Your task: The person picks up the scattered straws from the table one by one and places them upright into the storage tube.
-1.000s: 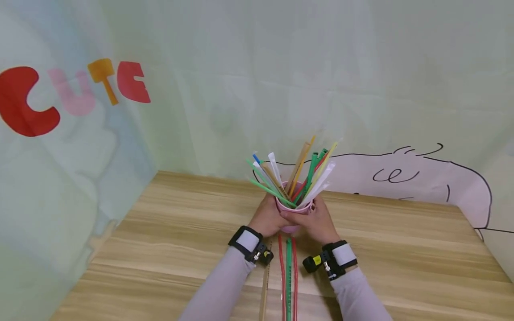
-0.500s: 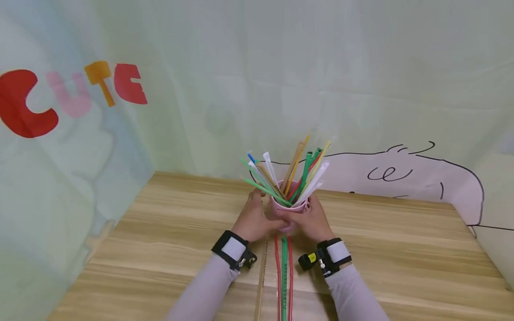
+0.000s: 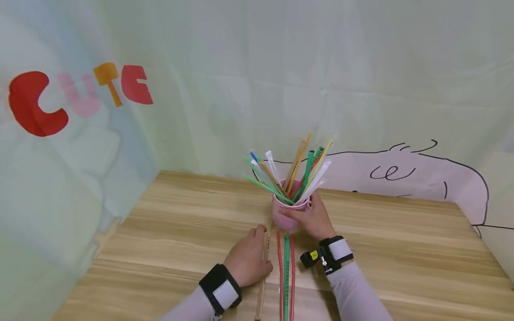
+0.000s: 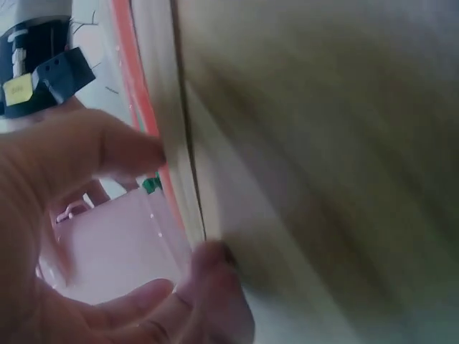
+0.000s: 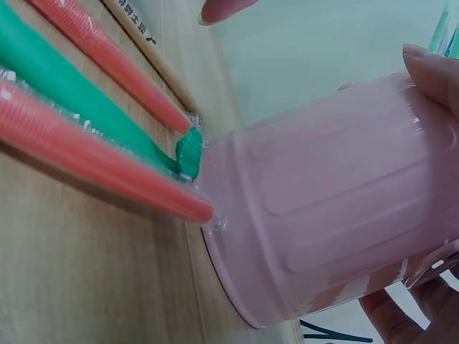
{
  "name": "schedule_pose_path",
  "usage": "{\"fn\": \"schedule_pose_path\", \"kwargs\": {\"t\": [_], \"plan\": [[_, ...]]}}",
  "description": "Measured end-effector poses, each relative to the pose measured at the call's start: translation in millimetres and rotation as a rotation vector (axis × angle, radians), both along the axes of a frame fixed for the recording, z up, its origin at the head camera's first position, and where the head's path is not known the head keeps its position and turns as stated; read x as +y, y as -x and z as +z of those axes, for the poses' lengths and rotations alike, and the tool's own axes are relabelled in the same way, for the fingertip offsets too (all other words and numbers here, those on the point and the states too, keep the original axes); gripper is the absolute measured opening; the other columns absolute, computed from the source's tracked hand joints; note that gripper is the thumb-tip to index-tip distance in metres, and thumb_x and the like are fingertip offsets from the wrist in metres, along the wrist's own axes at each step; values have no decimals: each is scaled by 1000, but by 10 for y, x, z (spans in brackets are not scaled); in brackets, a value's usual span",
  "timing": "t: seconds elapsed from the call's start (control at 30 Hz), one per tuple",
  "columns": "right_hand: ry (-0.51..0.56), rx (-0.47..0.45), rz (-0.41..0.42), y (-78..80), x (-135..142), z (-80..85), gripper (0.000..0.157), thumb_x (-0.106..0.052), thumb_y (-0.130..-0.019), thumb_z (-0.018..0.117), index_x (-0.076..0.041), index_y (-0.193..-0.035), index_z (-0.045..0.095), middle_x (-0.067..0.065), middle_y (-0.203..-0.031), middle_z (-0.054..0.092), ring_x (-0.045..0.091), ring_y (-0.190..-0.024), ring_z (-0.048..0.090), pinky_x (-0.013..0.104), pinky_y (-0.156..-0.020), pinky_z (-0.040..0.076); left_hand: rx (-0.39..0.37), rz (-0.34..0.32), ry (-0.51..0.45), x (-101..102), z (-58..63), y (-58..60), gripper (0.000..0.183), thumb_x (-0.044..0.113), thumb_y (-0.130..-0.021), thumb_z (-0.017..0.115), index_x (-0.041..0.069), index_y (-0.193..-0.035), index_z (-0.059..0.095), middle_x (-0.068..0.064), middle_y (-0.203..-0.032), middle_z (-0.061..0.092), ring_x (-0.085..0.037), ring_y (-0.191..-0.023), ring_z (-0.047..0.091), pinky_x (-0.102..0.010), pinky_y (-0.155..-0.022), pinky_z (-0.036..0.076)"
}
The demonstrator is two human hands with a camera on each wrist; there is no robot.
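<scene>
Straw (image 3: pixel 261 296), brown, lies on table (image 3: pixel 180 223), long axis running away toward pink bucket (image 3: pixel 284 221). Left hand (image 3: pixel 246 259) nearer, directly over it, thumb and fingers apart, no clear pinch. Right hand (image 3: pixel 316 220) grips bucket's side. 2 red straws (image 3: pixel 280 278), 1 green straw (image 3: pixel 286 278) just right of brown one.

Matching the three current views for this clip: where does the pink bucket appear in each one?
Head: the pink bucket is just right of and below centre, gripped by the right hand.
Left wrist: lower left, partly behind the left hand.
Right wrist: large, from the centre to the right edge, tipped sideways in the image.
Shared landmark: the red straw beside the brown straw.
</scene>
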State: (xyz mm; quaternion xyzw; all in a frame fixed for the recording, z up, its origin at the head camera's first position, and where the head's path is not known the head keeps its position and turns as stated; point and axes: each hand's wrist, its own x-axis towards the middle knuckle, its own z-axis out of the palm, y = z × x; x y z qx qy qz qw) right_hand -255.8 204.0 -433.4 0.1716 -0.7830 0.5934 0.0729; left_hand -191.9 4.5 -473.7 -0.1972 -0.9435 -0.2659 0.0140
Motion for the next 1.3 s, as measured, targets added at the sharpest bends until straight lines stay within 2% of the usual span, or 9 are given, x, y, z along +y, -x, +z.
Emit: {"fn": "schedule_pose_path", "kwargs": {"t": [0.23,0.4,0.5,0.63,0.77,0.87,0.97,1.17,1.3], "plan": [[7,-17,16,4,-16,-13,75,-13,-75,83,-7,-138,44,16,-132,54,26,-122,45,56,-105,33,-89,29,-74,0,10,19,74,2,-64,68,-2,-132,38,-24,-113,56,-22,-69,54,-38,-57,52],[12,-31,12,12,-26,-22,75,-14,-75,83,-7,-138,43,15,-132,54,25,-121,46,54,-105,34,-117,57,-135,-88,26,51,76,3,-64,67,-2,-133,35,-9,-82,59,-17,-56,50,-33,-46,44],[23,-31,13,14,-32,-23,76,-14,-75,83,-7,-138,43,15,-132,54,25,-121,46,54,-105,33,-103,85,-185,-178,92,84,74,5,-67,70,-2,-132,36,0,-68,54,-12,-51,48,-30,-44,41],[25,-31,15,0,-30,-12,76,-14,-75,83,-6,-138,43,16,-132,54,26,-121,46,54,-105,33,-17,149,-294,-340,281,146,66,7,-70,71,-4,-127,42,2,-71,60,-8,-56,52,-30,-51,46],[19,-38,9,-18,-24,11,77,-13,-75,83,-6,-139,41,17,-133,52,27,-122,45,55,-105,33,7,168,-479,-498,528,171,56,4,-79,66,-1,-129,41,-9,-87,63,-8,-63,61,-30,-56,55],[28,-38,13,-14,-20,16,76,-12,-75,82,-6,-139,41,17,-134,52,27,-122,45,55,-105,32,-27,132,-693,-579,693,165,48,1,-88,59,1,-128,33,-20,-96,59,-18,-65,66,-34,-56,59],[35,-35,17,-3,-15,11,76,-11,-75,82,-6,-139,42,16,-133,53,27,-122,45,55,-105,33,-28,99,-889,-617,810,159,42,0,-93,55,3,-125,28,-25,-101,55,-26,-71,68,-37,-59,60],[27,-36,16,-1,-5,3,77,-12,-75,83,-7,-140,41,16,-134,52,26,-122,45,55,-105,33,44,32,-1143,-576,879,182,34,1,-98,50,5,-121,26,-27,-108,50,-34,-88,66,-43,-64,60],[26,-22,24,-2,1,-4,77,-8,-75,82,-5,-140,40,17,-135,50,28,-124,43,55,-105,32,86,-13,-1267,-492,887,210,35,2,-99,48,7,-125,25,-26,-117,49,-39,-96,63,-46,-67,59]]}}
